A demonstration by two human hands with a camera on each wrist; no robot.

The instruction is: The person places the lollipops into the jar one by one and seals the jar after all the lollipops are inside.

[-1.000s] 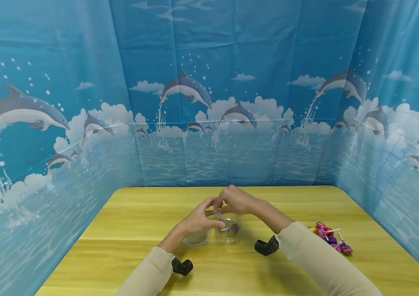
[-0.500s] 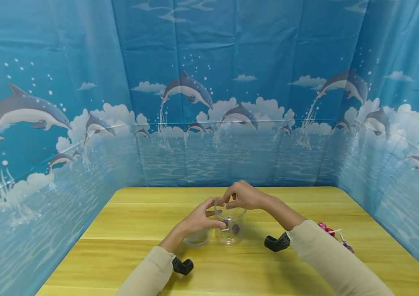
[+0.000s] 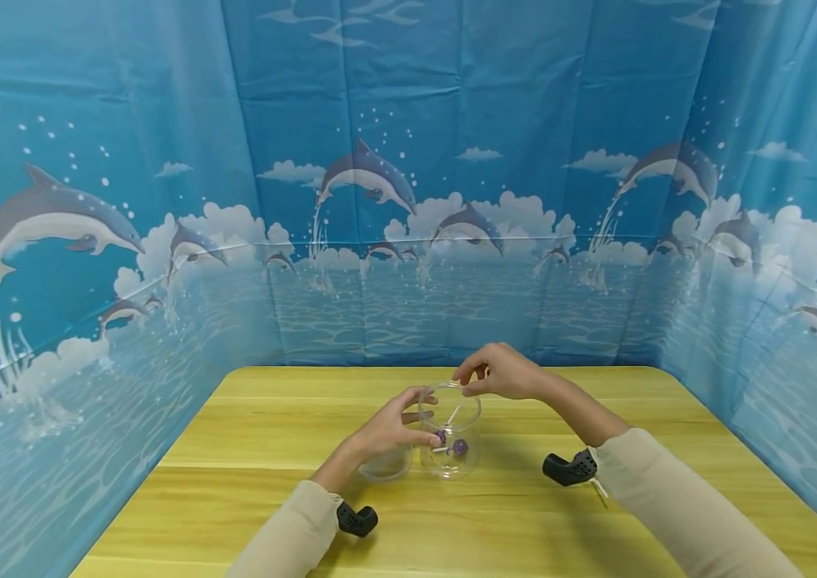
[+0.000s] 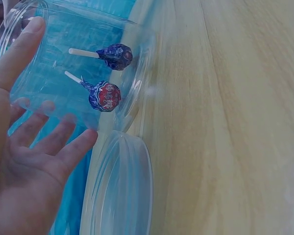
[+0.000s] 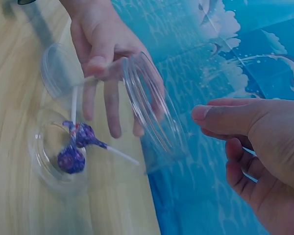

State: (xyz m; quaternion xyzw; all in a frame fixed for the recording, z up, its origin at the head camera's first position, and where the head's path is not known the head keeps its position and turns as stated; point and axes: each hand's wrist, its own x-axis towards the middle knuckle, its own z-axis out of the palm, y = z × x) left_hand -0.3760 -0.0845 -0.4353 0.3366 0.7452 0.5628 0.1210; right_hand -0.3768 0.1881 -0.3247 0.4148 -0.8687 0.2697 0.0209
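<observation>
A clear jar [image 3: 472, 437] stands on the table with its mouth uncovered. Inside lie two purple-wrapped lollipops, one [image 4: 117, 57] above the other [image 4: 105, 96] in the left wrist view, their white sticks showing. My left hand [image 3: 390, 425] holds the jar from the left, thumb on the near side and fingers round the back. At the rim's right side is my right hand [image 3: 506, 371], holding nothing, fingers loosely bent and thumb close to the index finger. Beside the jar's base, partly under my left hand, lies a clear round lid [image 3: 385, 466].
The yellow wood-grain table [image 3: 271, 498] ends at a blue dolphin curtain [image 3: 408, 313] behind and at both sides. A thin white stick [image 3: 599, 488] shows by my right sleeve [image 3: 676, 490]. Black wrist mounts [image 3: 356, 520] sit on both wrists.
My right hand has come up out of the jar's mouth and moved right; a second lollipop now shows inside. The right sleeve now covers the lollipop pile. My left hand stays put.
</observation>
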